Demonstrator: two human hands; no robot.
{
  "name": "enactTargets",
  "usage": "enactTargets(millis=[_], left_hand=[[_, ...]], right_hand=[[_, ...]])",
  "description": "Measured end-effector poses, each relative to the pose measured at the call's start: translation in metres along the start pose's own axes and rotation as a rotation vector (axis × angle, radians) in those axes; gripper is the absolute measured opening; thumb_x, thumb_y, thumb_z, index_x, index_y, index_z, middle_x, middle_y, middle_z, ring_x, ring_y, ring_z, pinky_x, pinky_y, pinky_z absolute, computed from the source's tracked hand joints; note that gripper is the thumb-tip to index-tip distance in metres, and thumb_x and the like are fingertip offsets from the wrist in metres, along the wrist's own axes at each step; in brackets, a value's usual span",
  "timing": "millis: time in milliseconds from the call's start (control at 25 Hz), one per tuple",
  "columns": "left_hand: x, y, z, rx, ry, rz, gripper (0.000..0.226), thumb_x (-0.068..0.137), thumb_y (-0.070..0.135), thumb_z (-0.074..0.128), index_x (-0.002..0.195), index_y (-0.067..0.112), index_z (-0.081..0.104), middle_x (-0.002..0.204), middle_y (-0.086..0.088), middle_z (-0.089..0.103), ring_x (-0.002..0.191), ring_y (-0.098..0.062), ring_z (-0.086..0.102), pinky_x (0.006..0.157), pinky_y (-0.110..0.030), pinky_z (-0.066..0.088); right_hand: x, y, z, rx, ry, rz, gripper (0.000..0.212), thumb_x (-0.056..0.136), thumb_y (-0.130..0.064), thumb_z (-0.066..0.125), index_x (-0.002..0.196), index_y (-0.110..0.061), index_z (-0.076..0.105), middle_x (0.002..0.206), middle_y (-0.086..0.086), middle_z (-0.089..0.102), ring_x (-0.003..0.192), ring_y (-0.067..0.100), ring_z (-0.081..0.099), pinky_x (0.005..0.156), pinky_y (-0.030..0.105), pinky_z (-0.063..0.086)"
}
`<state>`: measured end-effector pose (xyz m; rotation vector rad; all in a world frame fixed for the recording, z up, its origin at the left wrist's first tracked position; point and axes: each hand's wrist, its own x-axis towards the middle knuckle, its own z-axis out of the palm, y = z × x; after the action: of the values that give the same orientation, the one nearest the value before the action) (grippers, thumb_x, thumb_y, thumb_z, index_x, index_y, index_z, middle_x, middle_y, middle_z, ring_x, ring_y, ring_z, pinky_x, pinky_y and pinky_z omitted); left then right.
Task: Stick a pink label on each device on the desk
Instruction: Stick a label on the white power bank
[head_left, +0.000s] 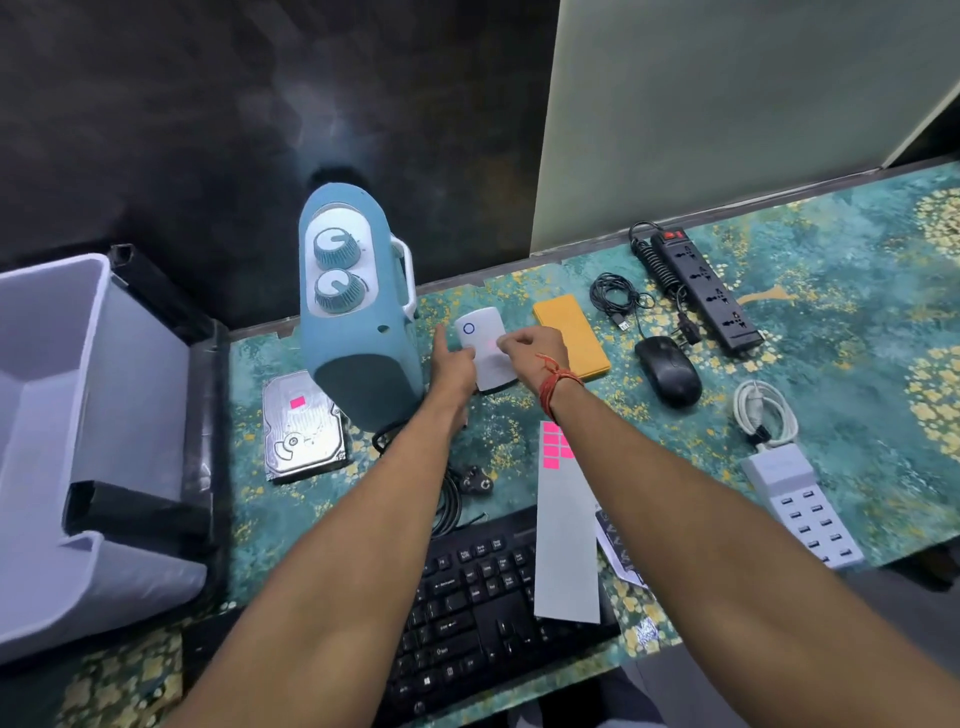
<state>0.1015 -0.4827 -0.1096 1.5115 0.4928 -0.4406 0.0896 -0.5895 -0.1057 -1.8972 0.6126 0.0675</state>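
A small white device with a blue ring (483, 338) lies on the desk beside the blue heater (358, 312). My left hand (452, 364) holds its left edge, thumb on the device and forefinger pointing away. My right hand (532, 353) has curled fingers pressing a pink label (491, 345) onto the device's face. The label sheet (563, 499), with several pink labels at its top, lies across the keyboard (467, 613). The hard drive (301, 431) carries a pink label (297, 401).
To the right lie a yellow power bank (571, 338), black mouse (670, 369), coiled black cable (618, 296), black power strip (706, 291), white cable (763, 415) and white USB charging hub (800, 504). A grey plastic bin (78, 441) stands at the left.
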Motion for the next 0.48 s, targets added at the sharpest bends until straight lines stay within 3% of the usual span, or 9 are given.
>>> enactTargets(millis=[80,200,360,480], left_hand=[[-0.001,0.003,0.002,-0.009,-0.043,0.016,0.061,0.097,0.001,0.040,0.149,0.031,0.030,0.130,-0.005,0.055,0.104,-0.032,0.063,0.086,-0.054,0.056],[-0.024,0.018,0.001,0.025,-0.063,0.045,0.055,0.097,-0.002,0.043,0.143,0.027,0.038,0.104,-0.001,0.056,0.089,-0.026,0.062,0.084,-0.056,0.056],[-0.063,0.032,0.000,0.020,-0.077,0.055,0.058,0.097,-0.004,0.043,0.144,0.030,0.034,0.111,-0.008,0.059,0.086,-0.026,0.064,0.073,-0.050,0.057],[-0.089,0.029,0.008,0.025,-0.073,0.089,0.067,0.096,-0.006,0.040,0.149,0.033,0.026,0.110,-0.012,0.061,0.080,-0.022,0.062,0.066,-0.039,0.056]], right_hand=[[-0.002,0.002,0.005,0.035,0.001,-0.007,0.012,0.081,-0.015,0.067,0.078,-0.006,0.074,0.083,0.008,0.070,0.081,0.021,0.062,0.081,0.036,0.052],[-0.022,-0.004,-0.006,0.087,0.037,-0.034,0.009,0.082,-0.012,0.067,0.078,-0.008,0.073,0.079,0.005,0.067,0.076,0.018,0.060,0.072,0.032,0.051],[-0.055,-0.020,-0.028,0.110,0.168,-0.064,0.013,0.086,-0.015,0.063,0.084,-0.006,0.072,0.080,0.006,0.068,0.075,0.018,0.061,0.068,0.026,0.049],[-0.076,-0.031,-0.033,0.091,0.315,-0.075,0.013,0.086,-0.014,0.061,0.078,-0.006,0.068,0.072,0.004,0.064,0.069,0.020,0.057,0.059,0.020,0.041]])
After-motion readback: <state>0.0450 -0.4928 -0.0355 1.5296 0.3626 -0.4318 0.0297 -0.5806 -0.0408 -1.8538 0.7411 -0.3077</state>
